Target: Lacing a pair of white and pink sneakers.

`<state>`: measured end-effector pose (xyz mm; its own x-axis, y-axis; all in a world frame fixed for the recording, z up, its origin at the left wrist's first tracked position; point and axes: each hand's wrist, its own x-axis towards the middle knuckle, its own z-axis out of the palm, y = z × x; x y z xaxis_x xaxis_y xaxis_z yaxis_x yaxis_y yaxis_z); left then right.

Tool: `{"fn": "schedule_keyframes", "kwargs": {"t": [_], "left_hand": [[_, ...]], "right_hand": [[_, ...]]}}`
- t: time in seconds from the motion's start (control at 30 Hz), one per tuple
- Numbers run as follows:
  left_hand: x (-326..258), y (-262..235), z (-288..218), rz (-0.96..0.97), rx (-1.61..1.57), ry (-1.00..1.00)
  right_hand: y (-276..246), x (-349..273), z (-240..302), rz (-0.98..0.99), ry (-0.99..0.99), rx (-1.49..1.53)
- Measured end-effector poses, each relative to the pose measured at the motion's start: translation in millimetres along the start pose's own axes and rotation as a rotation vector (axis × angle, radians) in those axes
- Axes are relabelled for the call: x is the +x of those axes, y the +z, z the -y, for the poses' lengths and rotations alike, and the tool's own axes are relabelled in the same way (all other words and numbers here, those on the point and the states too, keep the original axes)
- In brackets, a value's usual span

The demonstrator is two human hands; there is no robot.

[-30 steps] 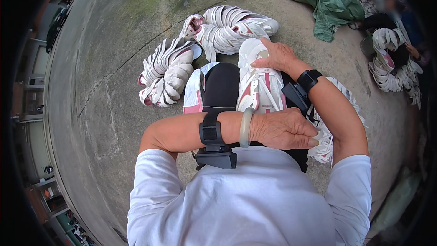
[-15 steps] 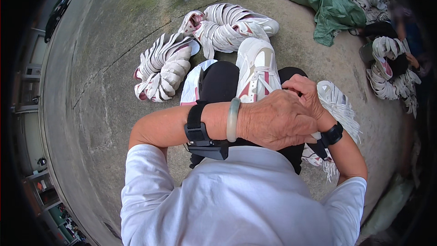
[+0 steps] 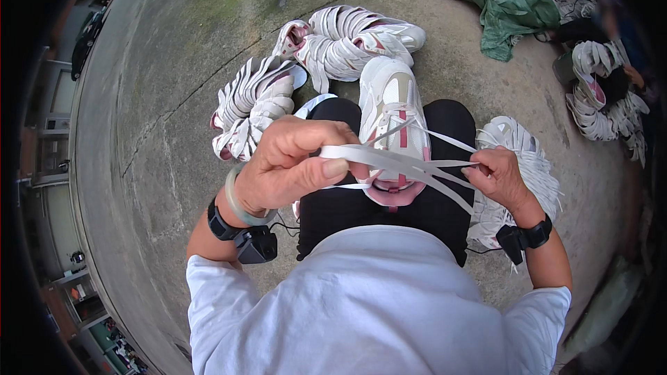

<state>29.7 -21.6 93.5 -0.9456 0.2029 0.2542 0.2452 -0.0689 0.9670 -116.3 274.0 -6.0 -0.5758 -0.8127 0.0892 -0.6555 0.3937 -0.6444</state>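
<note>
A white sneaker upper [image 3: 391, 94] with beige and dark pink trim rests across my lap, toe pointing away and pink-lined opening toward me. White shoelace [image 3: 411, 165] runs from its upper eyelets and stretches in loops between my hands, above the opening. On the left, my left hand [image 3: 297, 161] pinches a bundle of lace between thumb and fingers. My right hand [image 3: 500, 175], by my right knee, pinches other strands at its fingertips. The lower eyelets are partly hidden behind the lace and my left hand.
Curved stacks of nested white uppers lie on the concrete ahead [image 3: 351, 40] and to the left [image 3: 253, 107]. Laced uppers [image 3: 517, 153] sit beside my right knee. A green sack [image 3: 486, 3] lies at the far right. Near it, another person's hand [image 3: 633, 76] shows beside more uppers [image 3: 594, 90].
My hands were together right of the sneaker, the left crossed over the right. Now they are apart, the left moved well leftward, with lace drawn out between them.
</note>
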Motion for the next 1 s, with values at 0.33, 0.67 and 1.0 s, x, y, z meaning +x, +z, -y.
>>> {"fn": "schedule_keyframes", "kwargs": {"t": [0.33,0.67,1.0], "left_hand": [[-152.6,-114.8,61.9,-0.836,0.045,-0.604],[-22.4,3.7,86.6,-0.397,0.917,-0.204],[-32.8,7.1,96.2,-0.194,0.978,-0.398]], "right_hand": [[-46.1,-116.1,-150.5,-0.044,0.547,-0.304],[47.8,30.6,7.6,-0.252,-0.162,-0.109],[36.2,24.8,-6.9,-0.195,-0.157,-0.138]]}}
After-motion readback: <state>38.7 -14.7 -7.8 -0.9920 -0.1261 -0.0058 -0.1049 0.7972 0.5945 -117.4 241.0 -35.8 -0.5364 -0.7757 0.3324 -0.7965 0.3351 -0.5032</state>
